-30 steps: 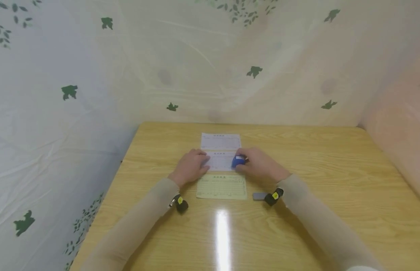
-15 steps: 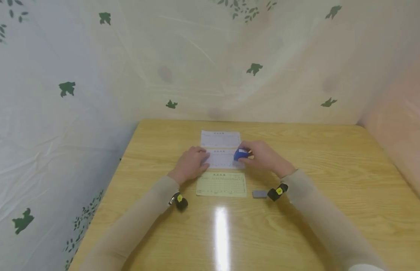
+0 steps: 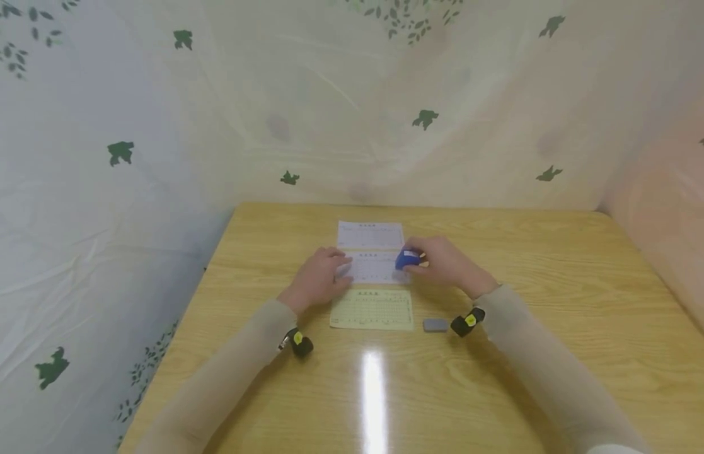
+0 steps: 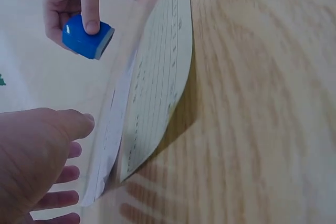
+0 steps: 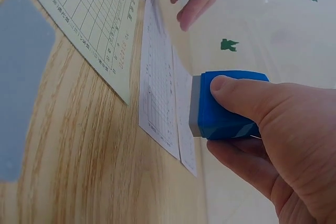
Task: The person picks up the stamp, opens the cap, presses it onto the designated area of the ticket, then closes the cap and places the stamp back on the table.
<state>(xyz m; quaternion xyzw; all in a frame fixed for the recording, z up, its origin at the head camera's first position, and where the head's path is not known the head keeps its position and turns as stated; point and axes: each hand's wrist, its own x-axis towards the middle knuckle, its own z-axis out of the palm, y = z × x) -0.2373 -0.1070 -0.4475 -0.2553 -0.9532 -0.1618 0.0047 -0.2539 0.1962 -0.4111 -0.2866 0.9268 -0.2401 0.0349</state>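
My right hand pinches a blue self-inking stamp between thumb and fingers, over the right end of the middle white form. In the right wrist view the stamp's grey base faces the paper, with the thumb on its blue body. At that form's left edge lies my left hand, its fingers loosely extended and holding nothing. A second white form is behind the middle one, and a pale green form in front, its edge curling up in the left wrist view.
A small grey flat block lies right of the green form, under the right wrist. The wooden table stretches out on both sides, with a pale patterned cloth hanging behind it. Each wrist carries a black camera.
My right hand has lifted the stamp off the right end of the middle form and shifted slightly back and to the right. The left hand has stayed at the form's left edge.
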